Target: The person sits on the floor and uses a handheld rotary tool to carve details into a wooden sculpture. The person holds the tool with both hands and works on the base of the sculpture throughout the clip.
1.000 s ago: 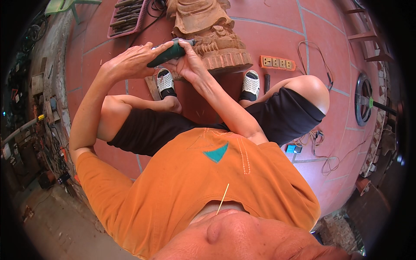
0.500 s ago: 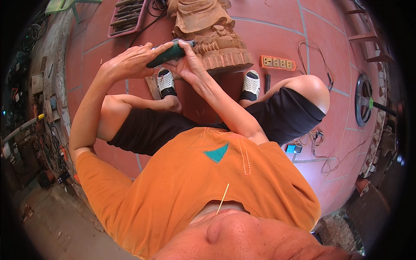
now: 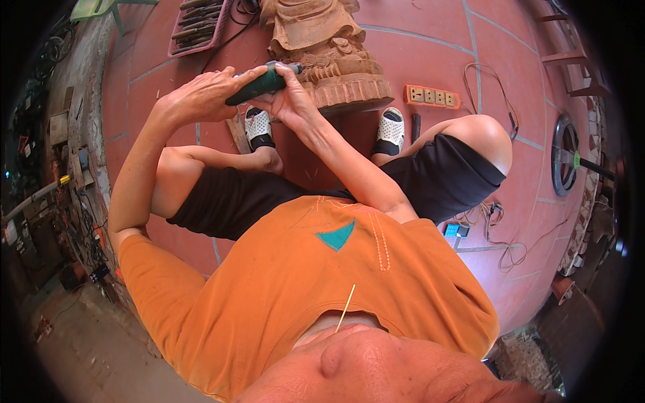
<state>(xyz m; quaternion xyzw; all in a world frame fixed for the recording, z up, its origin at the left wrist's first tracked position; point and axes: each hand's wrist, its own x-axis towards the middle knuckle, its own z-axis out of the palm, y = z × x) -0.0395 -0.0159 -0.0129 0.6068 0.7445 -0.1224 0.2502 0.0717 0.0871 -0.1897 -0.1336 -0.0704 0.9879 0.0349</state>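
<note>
A dark green rotary tool (image 3: pixel 261 86) is held between both my hands, its grey nose pointing right at the carving. My left hand (image 3: pixel 209 95) lies over the back end of the body, fingers stretched along its top. At the front my right hand (image 3: pixel 291 102) grips the tool from below, thumb up near the nose. Just beyond the tip stands a brown carved wooden statue (image 3: pixel 306 30) with folded drapery and a ridged base (image 3: pixel 353 95). The tip reaches the lower carving; whether it touches the wood I cannot tell.
Upper left, a pink basket (image 3: pixel 218 30) holds several carving tools, next to a black cable (image 3: pixel 228 47). An orange power strip (image 3: pixel 431 97) and a short dark bar (image 3: pixel 415 127) lie right of the statue. Cords and a small blue phone (image 3: pixel 456 230) lie on the red tiles.
Almost nothing differs. Both hands keep their hold on the rotary tool, and its nose stays at the lower part of the statue.
</note>
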